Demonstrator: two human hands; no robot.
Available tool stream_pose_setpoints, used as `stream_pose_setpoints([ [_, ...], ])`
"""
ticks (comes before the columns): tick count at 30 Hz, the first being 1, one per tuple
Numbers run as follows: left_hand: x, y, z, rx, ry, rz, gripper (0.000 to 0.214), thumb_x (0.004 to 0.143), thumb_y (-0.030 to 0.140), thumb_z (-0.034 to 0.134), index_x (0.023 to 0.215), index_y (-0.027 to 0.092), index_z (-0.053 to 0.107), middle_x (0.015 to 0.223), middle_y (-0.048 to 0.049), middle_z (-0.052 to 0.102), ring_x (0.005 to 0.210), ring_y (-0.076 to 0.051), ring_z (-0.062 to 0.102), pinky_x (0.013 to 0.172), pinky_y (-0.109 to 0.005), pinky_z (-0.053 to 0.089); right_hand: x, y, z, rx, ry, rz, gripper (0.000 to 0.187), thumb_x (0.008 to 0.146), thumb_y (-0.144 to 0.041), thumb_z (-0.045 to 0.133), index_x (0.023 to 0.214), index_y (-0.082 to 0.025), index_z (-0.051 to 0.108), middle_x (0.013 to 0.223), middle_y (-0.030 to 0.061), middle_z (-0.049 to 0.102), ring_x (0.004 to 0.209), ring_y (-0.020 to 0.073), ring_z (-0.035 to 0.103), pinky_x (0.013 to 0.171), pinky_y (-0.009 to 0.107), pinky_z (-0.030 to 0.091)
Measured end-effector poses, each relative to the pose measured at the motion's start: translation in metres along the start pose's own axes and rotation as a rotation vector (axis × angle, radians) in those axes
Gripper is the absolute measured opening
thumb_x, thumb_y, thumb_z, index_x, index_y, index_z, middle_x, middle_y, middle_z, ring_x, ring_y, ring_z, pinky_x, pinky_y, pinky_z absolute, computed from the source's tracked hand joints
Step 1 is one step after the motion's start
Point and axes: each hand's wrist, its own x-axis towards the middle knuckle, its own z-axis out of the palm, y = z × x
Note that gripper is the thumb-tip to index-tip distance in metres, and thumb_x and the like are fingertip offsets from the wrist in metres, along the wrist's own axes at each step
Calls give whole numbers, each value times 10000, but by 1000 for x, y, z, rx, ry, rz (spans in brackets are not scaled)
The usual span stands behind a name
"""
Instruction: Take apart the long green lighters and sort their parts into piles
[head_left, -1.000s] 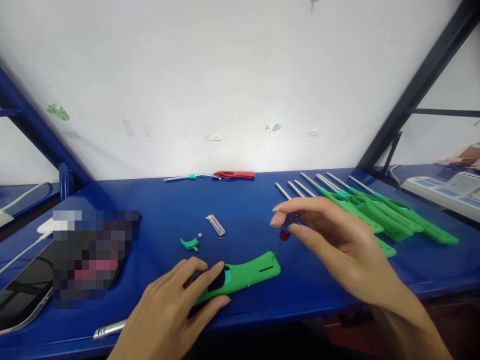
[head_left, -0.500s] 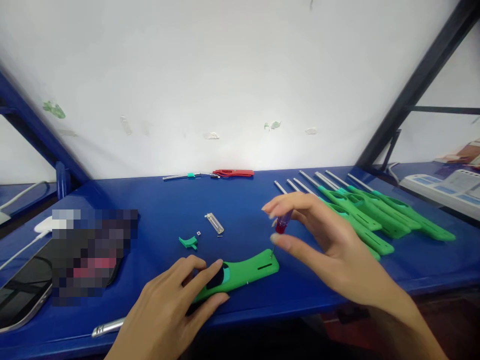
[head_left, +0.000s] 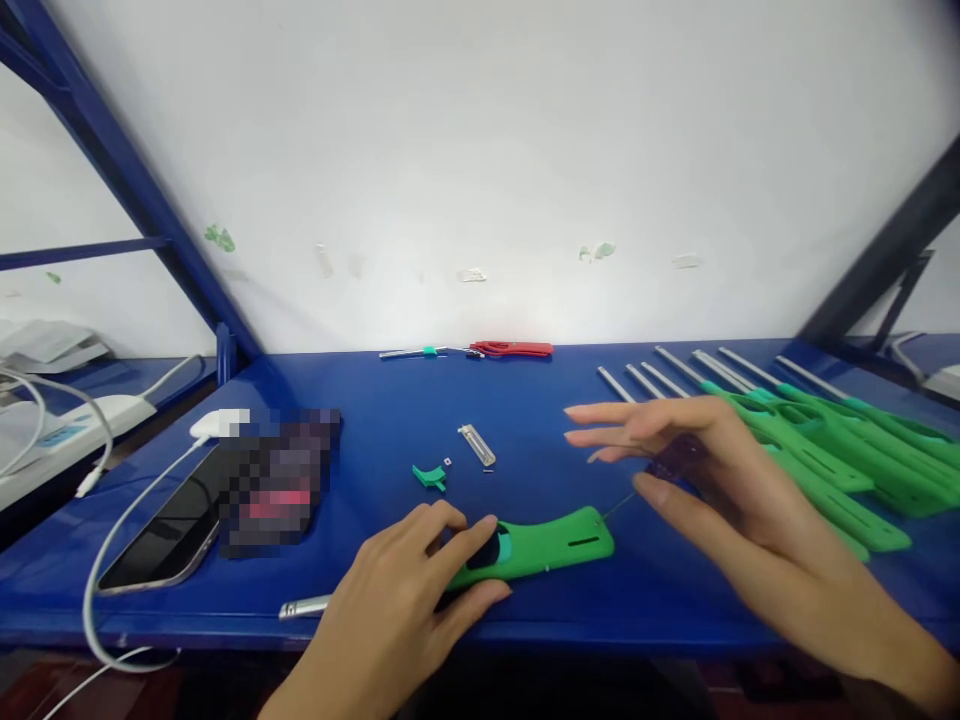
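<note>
My left hand (head_left: 409,600) presses down on the near end of a green plastic lighter body (head_left: 547,546) lying on the blue bench, thumb and fingers clasping its dark trigger end. My right hand (head_left: 712,480) hovers just right of the body's far end with its fingers stretched out. A small dark-handled screwdriver (head_left: 667,468) sits loosely between thumb and palm, its thin tip pointing toward the green body. A metal tube (head_left: 304,606) sticks out left of my left hand.
A green trigger piece (head_left: 430,476), a small metal clip (head_left: 477,445) and tiny bits lie mid-bench. Several green long-nosed lighters (head_left: 825,450) lie in a row at right. A red lighter shell (head_left: 514,349) and a rod rest by the wall. A phone (head_left: 172,520) with white cable lies at left.
My right hand has dropped lower and to the right, tipping the screwdriver from upright to nearly flat and spreading its fingers. The view has swung left. My left hand stays on the green body.
</note>
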Motion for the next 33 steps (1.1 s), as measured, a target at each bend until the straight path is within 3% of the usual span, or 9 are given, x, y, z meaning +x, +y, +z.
stream_pose_setpoints([
  [4, 0, -2, 0, -7, -7, 9, 429, 1182, 526, 434, 1369, 245, 699, 1067, -51, 734, 847, -212, 779, 707, -357, 627, 7, -6, 0, -139, 89, -88, 85, 1097, -335, 625, 1146, -374, 682, 1212, 40, 680, 1134, 267, 661, 928, 403, 598],
  [8, 0, -4, 1, -8, 18, 33, 404, 1181, 504, 455, 1371, 241, 695, 1064, -47, 733, 841, -212, 784, 702, -359, 632, 10, -5, -2, -142, 145, -112, 152, 1067, -286, 702, 1170, -387, 746, 996, 15, 667, 917, 211, 656, 794, 345, 584],
  [11, 0, -5, 3, 5, 37, 40, 393, 1183, 497, 453, 1371, 244, 689, 1064, -47, 736, 835, -210, 786, 706, -360, 634, 7, -4, -3, 24, 163, -91, 310, 1015, -246, 788, 1260, -426, 725, 1008, -32, 738, 930, 186, 719, 860, 323, 617],
  [17, 0, -5, 3, -3, 39, 45, 368, 1177, 487, 485, 1375, 247, 683, 1072, -41, 733, 842, -200, 785, 713, -343, 631, 8, -6, -4, 40, 64, -22, 218, 1108, -280, 645, 1226, -424, 757, 1297, -21, 783, 1218, 216, 725, 968, 343, 613],
  [21, 0, -5, 3, -2, 47, 48, 368, 1176, 487, 490, 1374, 248, 687, 1067, -38, 735, 845, -194, 785, 718, -328, 629, 11, -3, -3, 28, 117, -90, 174, 997, -281, 815, 1121, -399, 782, 1085, -10, 745, 1057, 209, 708, 895, 339, 604],
  [23, 0, -5, 3, 1, 56, 47, 374, 1177, 495, 486, 1365, 247, 694, 1062, -38, 739, 843, -192, 787, 719, -321, 627, 10, -2, -3, 40, 119, -66, 266, 1025, -261, 780, 1235, -425, 776, 1084, -10, 761, 1002, 197, 722, 891, 345, 613],
  [26, 0, -5, 2, 8, 62, 38, 385, 1177, 512, 474, 1350, 256, 703, 1055, -37, 745, 831, -191, 788, 711, -319, 622, 8, -3, -3, 55, 62, -6, 396, 1099, -263, 662, 1442, -459, 686, 1243, 4, 784, 1122, 216, 740, 993, 391, 617],
  [31, -1, -5, 3, 6, 65, 34, 374, 1176, 506, 485, 1359, 263, 703, 1067, -40, 749, 847, -187, 789, 725, -305, 619, 8, -3, -2, 21, 100, -72, 210, 1002, -283, 808, 1179, -392, 776, 1146, 11, 750, 1022, 223, 713, 895, 375, 621],
  [33, -1, -6, 3, 1, 62, 36, 380, 1176, 510, 483, 1356, 261, 707, 1065, -41, 747, 836, -181, 784, 721, -296, 615, 8, -3, -2, 46, 88, -52, 242, 1056, -270, 732, 1254, -405, 766, 1132, 13, 753, 987, 213, 730, 879, 371, 628],
])
